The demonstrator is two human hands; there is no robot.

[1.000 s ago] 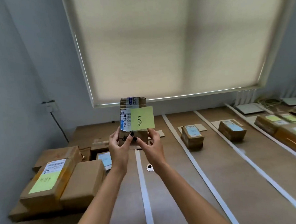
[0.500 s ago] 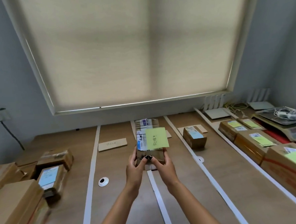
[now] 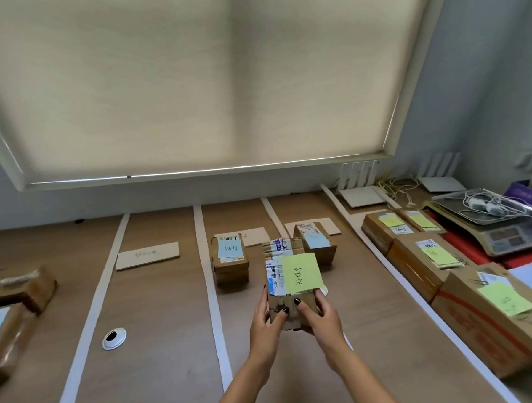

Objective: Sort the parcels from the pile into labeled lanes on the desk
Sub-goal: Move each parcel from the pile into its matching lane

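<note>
I hold a small brown parcel (image 3: 289, 280) with a white shipping label and a green sticky note on top. My left hand (image 3: 266, 320) grips its near left corner and my right hand (image 3: 318, 317) its near right corner. It hangs above the desk (image 3: 161, 345) over the lane third from the left, between two white tape strips. Two small parcels with blue notes stand in the lanes behind it: one (image 3: 230, 261) to the left, one (image 3: 315, 243) just beyond. Remaining pile parcels (image 3: 14, 310) lie at the far left edge.
Cardboard lane labels (image 3: 147, 255) lie at the back of the lanes. Several larger boxes with green notes (image 3: 467, 311) fill the rightmost lane. A scale (image 3: 494, 223) with cables, white routers (image 3: 361, 196) and a round cable grommet (image 3: 114, 338) are also on the desk.
The view has swung right, away from the pile. The parcel in both hands has come lower and moved right, from the lane line to over the third lane.
</note>
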